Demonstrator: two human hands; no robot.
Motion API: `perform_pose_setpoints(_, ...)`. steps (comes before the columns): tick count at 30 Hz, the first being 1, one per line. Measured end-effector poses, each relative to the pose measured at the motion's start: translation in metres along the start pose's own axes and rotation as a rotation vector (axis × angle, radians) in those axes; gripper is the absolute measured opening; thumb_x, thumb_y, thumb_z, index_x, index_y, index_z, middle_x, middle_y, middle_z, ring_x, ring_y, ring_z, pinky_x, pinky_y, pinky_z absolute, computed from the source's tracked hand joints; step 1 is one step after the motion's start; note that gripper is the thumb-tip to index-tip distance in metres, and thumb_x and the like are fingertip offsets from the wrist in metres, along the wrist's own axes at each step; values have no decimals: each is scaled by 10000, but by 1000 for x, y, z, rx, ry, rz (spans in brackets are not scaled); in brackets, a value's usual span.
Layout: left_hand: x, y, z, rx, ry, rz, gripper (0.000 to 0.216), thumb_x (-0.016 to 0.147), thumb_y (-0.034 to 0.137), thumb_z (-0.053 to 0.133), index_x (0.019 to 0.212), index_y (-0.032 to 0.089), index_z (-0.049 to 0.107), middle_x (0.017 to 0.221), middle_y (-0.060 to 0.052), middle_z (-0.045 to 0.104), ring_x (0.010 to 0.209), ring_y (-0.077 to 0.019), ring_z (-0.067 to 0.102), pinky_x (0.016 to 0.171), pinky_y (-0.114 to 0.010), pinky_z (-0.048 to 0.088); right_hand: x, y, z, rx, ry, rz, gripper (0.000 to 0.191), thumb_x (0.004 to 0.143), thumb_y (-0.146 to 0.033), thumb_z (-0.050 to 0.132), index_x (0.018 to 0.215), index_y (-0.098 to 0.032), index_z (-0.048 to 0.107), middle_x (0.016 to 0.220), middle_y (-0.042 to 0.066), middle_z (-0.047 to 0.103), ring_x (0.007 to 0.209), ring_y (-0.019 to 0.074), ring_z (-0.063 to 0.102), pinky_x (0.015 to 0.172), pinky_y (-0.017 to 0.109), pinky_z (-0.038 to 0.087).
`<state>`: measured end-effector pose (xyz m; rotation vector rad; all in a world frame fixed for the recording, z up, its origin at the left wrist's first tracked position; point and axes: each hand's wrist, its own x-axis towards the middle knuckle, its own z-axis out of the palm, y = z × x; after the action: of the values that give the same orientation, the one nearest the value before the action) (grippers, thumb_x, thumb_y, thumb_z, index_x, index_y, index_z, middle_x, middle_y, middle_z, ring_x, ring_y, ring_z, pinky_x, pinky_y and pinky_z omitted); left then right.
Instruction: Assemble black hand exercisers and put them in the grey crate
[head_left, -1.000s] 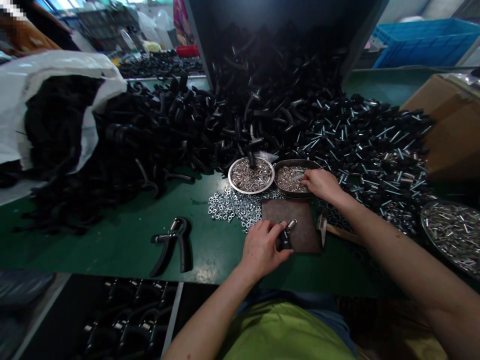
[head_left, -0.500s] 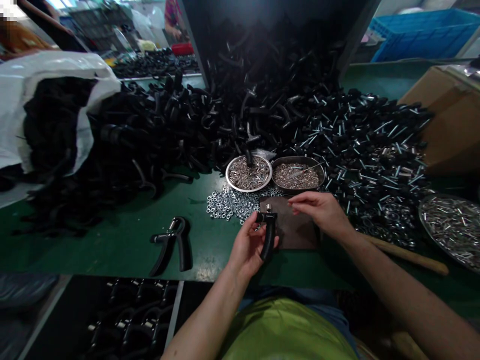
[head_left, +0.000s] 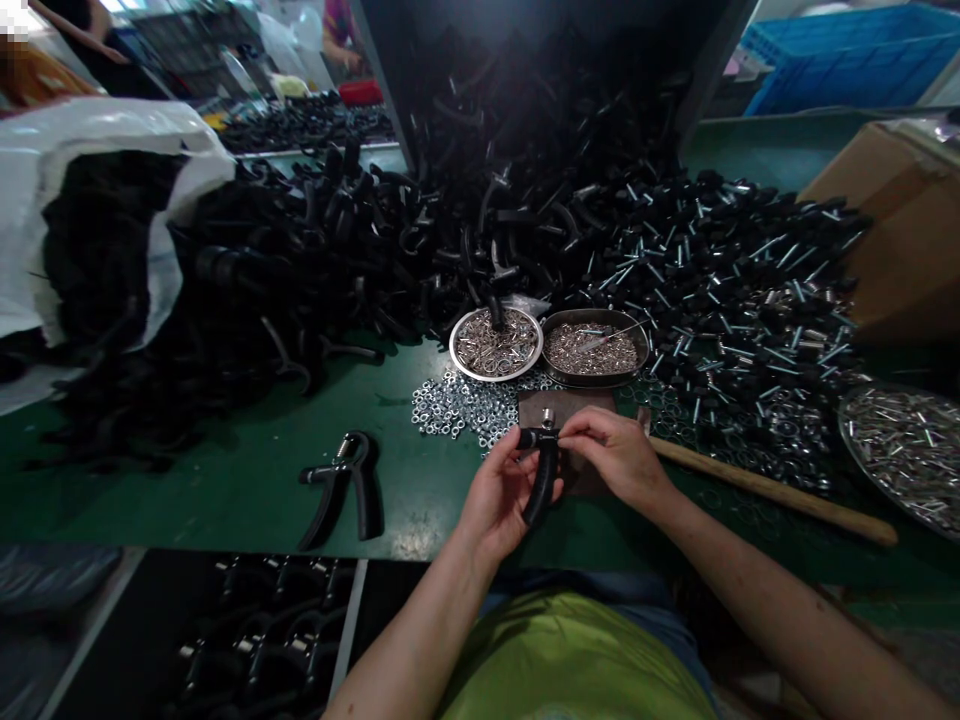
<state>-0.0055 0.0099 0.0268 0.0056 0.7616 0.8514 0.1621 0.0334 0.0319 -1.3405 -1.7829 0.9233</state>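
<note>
My left hand is wrapped around a black curved handle of a hand-grip exerciser, with a black knob at its upper left and a small metal piece on top. My right hand pinches at the handle's right side, level with the knob; whatever is between its fingertips is too small to make out. Below both hands lies a dark metal plate, partly covered by them. A whole hand-grip exerciser with a spring rests on the green table to the left.
Behind the hands stand a round dish of small metal parts and an oval tin of tiny pieces. Loose nuts lie before them. A wooden-handled hammer, a screw-knob heap and a carton are at right; black handles pile leftward.
My right hand has moved left and slightly down, from above the plate to the handle's right side. The hammer's head end is now uncovered. My left hand stays almost where it was.
</note>
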Motion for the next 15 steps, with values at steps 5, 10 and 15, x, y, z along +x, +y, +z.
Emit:
perform_pose_setpoints(5, 2, 7, -5, 372, -11, 128, 433, 715, 415, 686, 1059, 157, 629, 885, -59, 674, 722, -149, 631, 660, -271, 534, 3, 17, -8, -115, -57, -145, 154, 787, -235, 629, 928, -184, 592, 804, 11, 615, 716, 129, 574, 619, 241, 422)
perform_pose_setpoints(10, 15, 15, -6, 1221, -32, 495, 587, 594, 367, 793, 1124, 178, 623, 1044, -67, 661, 972, -228, 589, 900, -358, 439, 12, 39, -19, -811, -205, -724, 185, 901, -205, 467, 1008, -180, 616, 778, 39, 628, 706, 138, 531, 596, 279, 319)
perform_pose_setpoints(15, 19, 8, -14, 1879, -82, 846, 599, 645, 405, 748, 1177, 186, 582, 1035, -77, 639, 1002, -258, 540, 906, -396, 417, 13, 45, -18, -1014, -302, -909, 176, 901, -164, 451, 913, -164, 626, 689, 22, 607, 634, 131, 492, 568, 299, 268)
